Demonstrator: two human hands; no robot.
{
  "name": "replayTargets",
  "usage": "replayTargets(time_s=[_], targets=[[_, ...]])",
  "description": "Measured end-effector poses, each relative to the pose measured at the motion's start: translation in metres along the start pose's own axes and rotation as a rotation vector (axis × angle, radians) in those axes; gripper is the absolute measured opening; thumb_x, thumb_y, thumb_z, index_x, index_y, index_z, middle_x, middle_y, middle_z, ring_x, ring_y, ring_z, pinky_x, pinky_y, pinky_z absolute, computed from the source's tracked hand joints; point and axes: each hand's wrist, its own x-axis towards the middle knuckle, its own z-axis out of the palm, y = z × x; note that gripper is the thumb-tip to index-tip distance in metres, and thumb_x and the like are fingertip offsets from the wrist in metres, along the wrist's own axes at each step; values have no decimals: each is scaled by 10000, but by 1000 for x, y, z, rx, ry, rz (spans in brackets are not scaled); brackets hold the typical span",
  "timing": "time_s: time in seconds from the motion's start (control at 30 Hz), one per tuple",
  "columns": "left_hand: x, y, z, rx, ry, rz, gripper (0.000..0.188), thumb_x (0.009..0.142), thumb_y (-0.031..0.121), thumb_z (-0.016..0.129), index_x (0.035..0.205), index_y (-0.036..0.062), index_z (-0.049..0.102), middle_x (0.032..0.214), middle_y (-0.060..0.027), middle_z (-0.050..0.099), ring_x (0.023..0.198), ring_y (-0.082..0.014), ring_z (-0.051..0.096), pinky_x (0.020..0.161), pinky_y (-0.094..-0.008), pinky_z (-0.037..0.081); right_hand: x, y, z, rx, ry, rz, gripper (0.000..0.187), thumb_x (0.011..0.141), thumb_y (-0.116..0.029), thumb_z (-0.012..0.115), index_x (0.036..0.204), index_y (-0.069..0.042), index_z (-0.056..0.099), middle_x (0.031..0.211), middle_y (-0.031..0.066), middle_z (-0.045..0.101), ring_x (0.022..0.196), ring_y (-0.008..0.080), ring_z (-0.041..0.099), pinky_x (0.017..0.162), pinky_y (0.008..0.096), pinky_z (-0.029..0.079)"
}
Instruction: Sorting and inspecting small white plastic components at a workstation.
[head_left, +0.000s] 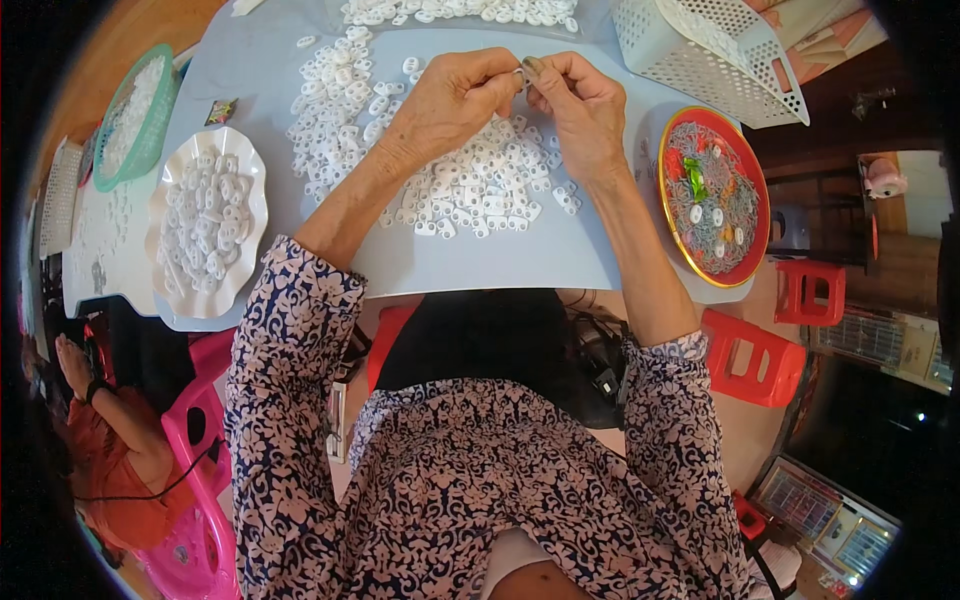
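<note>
My left hand [468, 88] and my right hand [578, 102] meet above the far middle of the table, fingertips pinched together. Between them a small white plastic piece [519, 73] just shows, mostly hidden by the fingers. Below and around the hands spreads a loose heap of small white oval plastic pieces with two holes [470, 190]. On the left a white wavy-rimmed plate [256, 215] holds more of these pieces. To the right, a red plate with a gold rim [765, 205] holds a mass of small thin grey parts [728, 185], with a few white pieces on top.
A pale perforated basket [700, 60] stands at the far right, a green basket [160, 130] at the far left. A clear tray of white pieces [460, 12] lies at the back. A small wrapper [221, 111] lies left. Another person [130, 440] sits left; red stools [755, 360] stand right.
</note>
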Motion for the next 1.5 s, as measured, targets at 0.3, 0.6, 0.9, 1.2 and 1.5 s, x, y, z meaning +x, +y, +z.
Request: replayTargets(time_s=[0.3, 0.6, 0.9, 1.2, 1.5], targets=[[5, -12, -11, 2, -25, 25, 205, 893, 185, 503, 826, 33, 624, 615, -10, 562, 554, -74, 450, 502, -251, 366, 2, -3, 3, -21, -22, 7, 126, 857, -133, 651, 875, -9, 661, 739, -17, 615, 634, 39, 492, 588, 184, 419], [5, -13, -26, 575, -106, 172, 114, 832, 129, 595, 885, 29, 605, 751, -97, 570, 763, -226, 517, 690, -329, 427, 3, -6, -3, 95, 52, 147, 139, 857, -100, 629, 904, 30, 644, 786, 67, 663, 636, 63, 566, 597, 202, 483], [-1, -10, -14, 728, -124, 211, 119, 774, 105, 599, 843, 8, 601, 794, -139, 570, 838, -310, 533, 759, -401, 462, 2, -2, -4, 2, -45, 132, 158, 868, -101, 629, 967, 19, 653, 834, 46, 639, 685, 79, 531, 657, 214, 455], [6, -7, -14, -283, 119, -189, 183, 864, 161, 558, 889, -1, 637, 762, -57, 628, 730, -114, 539, 705, -247, 435, -1, -7, -3, 34, -130, 60, 177, 873, -89, 621, 1004, 26, 652, 810, 31, 624, 696, 86, 523, 651, 219, 449], [4, -4, -13, -399, 70, -232, 235, 881, 209, 542, 860, 4, 654, 755, -56, 618, 714, -110, 536, 671, -244, 435, -1, -6, -3, 74, -58, 32, 186, 874, -77, 617, 1025, 28, 646, 821, 36, 626, 708, 89, 531, 662, 221, 451]])
